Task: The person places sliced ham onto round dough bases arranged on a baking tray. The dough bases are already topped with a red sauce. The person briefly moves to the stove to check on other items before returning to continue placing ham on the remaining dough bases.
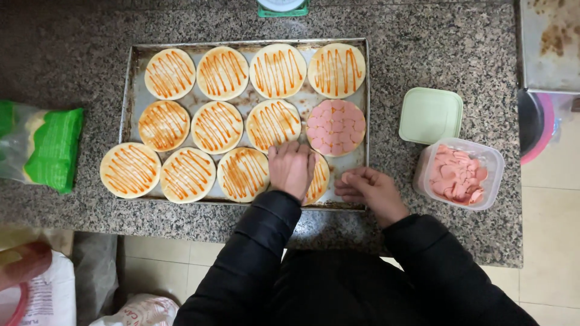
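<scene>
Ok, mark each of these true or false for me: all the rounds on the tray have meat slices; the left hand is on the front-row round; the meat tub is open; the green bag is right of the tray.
1. Every dough round on the tray carries meat slices. False: only one round does; the rest show sauce stripes.
2. The left hand rests on the front-row round. True.
3. The tub of meat slices is open, its green lid lying beside it. True.
4. The green bag lies right of the tray. False: left.

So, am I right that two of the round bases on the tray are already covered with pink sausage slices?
Not quite: the head view shows only one base covered with pink slices, at the right of the middle row on the tray. The others carry only orange sauce stripes.
</scene>
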